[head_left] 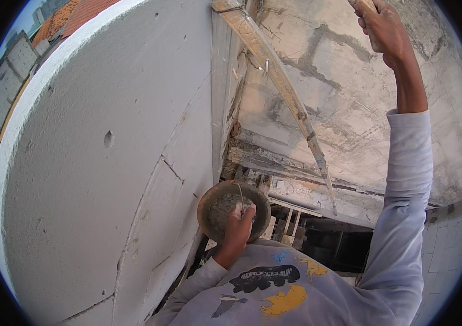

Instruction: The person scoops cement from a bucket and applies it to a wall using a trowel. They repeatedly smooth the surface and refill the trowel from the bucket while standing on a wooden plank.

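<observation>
My left hand (238, 225) grips the wire handle of a round rusty bucket (209, 202) that holds grey mortar, close in front of my chest. My right hand (383, 30) is raised high at the top right, closed around the wooden handle (364, 5) of a tool whose working end is cut off by the top edge. That hand is against a rough, patchy plastered wall (350, 98). My grey long-sleeved shirt with a printed picture fills the lower middle.
A smooth white rendered wall (106, 163) fills the left half. A long mortar-stained wooden batten (288, 98) leans diagonally across the corner. Below lies a dark gap with wooden slats (296, 223). Pale tiles (454, 239) show at the right; rooftops (73, 13) at top left.
</observation>
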